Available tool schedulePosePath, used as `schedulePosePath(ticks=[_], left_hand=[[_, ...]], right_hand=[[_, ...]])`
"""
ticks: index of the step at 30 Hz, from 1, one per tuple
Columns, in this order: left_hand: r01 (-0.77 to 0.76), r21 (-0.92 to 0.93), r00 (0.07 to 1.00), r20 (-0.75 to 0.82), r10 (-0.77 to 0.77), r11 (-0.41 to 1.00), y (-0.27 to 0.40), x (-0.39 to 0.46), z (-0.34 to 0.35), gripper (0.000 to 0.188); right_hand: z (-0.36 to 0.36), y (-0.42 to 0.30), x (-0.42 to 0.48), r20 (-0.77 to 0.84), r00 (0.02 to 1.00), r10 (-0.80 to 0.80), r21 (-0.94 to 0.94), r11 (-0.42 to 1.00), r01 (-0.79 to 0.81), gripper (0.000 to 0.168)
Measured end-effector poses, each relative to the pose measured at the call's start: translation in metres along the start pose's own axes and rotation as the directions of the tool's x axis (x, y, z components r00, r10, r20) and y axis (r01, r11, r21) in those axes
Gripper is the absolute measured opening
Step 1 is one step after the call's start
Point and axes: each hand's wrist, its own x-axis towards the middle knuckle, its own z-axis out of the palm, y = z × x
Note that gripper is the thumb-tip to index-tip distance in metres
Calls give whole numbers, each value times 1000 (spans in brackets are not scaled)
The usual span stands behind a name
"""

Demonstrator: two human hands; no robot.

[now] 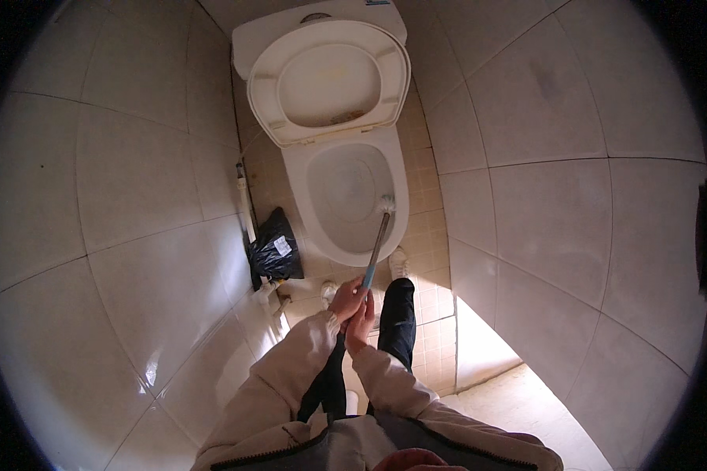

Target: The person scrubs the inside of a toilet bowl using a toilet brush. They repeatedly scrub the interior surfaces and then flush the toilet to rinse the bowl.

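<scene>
Both my left hand (346,301) and my right hand (360,325) are closed around the handle of a toilet brush (378,244), with the left slightly farther forward. The handle is blue near my fingers and metallic toward the head. Its white bristle head (386,204) is inside the toilet bowl (342,182), against or close to the right inner wall. Behind the bowl, the toilet lid and seat (330,76) stand raised against the cistern (244,44). My fingers hide the lower end of the handle.
A black plastic bag (274,250) with a white label hangs or rests by the left wall, near a water pipe (244,203). Tiled walls (542,206) stand close on both sides. My white shoes (399,263) are at the bowl's front, on small tan floor tiles (427,235).
</scene>
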Motion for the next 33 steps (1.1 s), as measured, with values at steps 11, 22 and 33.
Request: schedulePosePath(ticks=[11, 22, 33], left_hand=[[-26, 41, 991, -132, 31, 999, -6, -2, 26, 36], [-70, -604, 985, -165, -39, 794, 37, 113, 10, 27], [161, -708, 929, -126, -348, 688, 70, 103, 3, 18]], right_hand=[[-25, -29, 10, 68, 996, 52, -343, 939, -26, 39], [38, -65, 261, 408, 912, 49, -833, 429, 349, 30], [34, -148, 124, 497, 730, 469, -421, 866, -270, 36]])
